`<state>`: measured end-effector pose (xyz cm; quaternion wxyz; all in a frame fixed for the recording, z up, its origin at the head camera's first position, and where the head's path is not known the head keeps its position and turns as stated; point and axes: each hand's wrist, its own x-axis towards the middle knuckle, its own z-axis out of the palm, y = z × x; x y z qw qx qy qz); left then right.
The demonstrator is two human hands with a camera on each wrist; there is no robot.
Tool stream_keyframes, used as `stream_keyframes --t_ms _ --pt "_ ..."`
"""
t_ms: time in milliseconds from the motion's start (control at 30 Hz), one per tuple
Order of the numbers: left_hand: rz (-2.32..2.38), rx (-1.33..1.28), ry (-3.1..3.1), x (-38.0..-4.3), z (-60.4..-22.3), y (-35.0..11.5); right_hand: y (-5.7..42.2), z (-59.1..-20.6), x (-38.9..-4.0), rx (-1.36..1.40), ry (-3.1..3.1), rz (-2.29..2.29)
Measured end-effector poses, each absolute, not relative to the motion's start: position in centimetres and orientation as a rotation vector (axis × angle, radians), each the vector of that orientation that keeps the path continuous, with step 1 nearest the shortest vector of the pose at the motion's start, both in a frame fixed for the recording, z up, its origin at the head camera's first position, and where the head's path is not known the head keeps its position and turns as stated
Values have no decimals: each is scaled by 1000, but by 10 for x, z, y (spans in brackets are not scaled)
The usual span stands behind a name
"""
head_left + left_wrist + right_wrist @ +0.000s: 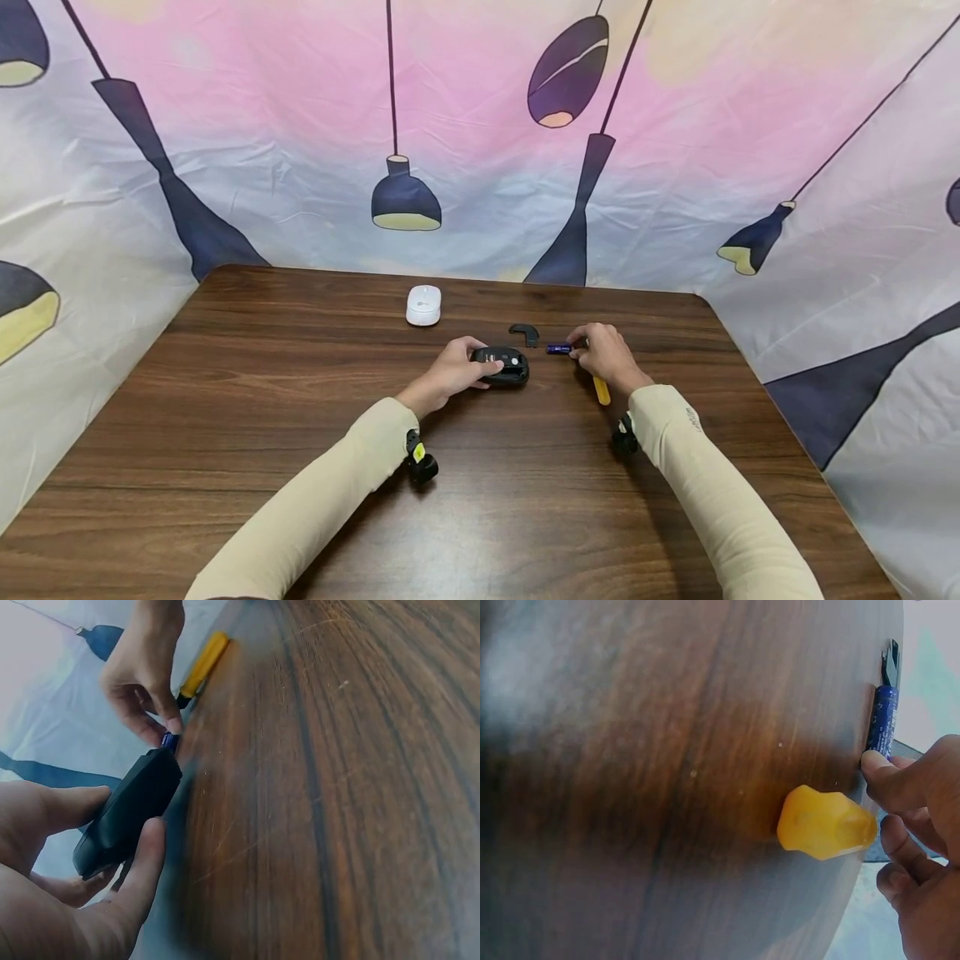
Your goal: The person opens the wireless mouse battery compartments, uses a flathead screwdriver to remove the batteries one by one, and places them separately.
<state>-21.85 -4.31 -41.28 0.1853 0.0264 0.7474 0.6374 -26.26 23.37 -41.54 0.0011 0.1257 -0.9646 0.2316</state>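
My left hand [452,367] grips a black computer mouse [512,360], turned underside up, its recess uncovered and facing up. The thumb lies across its underside, with fingers along the far side. To the right, my right hand [606,354] pinches the end of a blue battery [558,349] between thumb and finger, low at the tabletop. A curved black battery cover [527,332] lies just behind the mouse and battery. In the right wrist view the battery [883,720] points away from the fingertips [877,765], apart from the dark cover beyond it.
Beneath my right hand lies a tool with a yellow handle [602,391], perhaps a screwdriver; its far end is hidden. A white mouse [423,306] stands farther back on the brown wooden table [285,375]. A printed cloth [480,125] hangs behind the table.
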Motion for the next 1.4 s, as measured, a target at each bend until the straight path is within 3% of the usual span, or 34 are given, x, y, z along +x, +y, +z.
stream_keyframes --t_ms 633,1400 --pt "1376 166 2522 -222 -410 -47 234 -413 -260 353 -3034 756" --pt "1359 242 2540 -219 -408 -51 236 -411 -257 380 -3034 754"
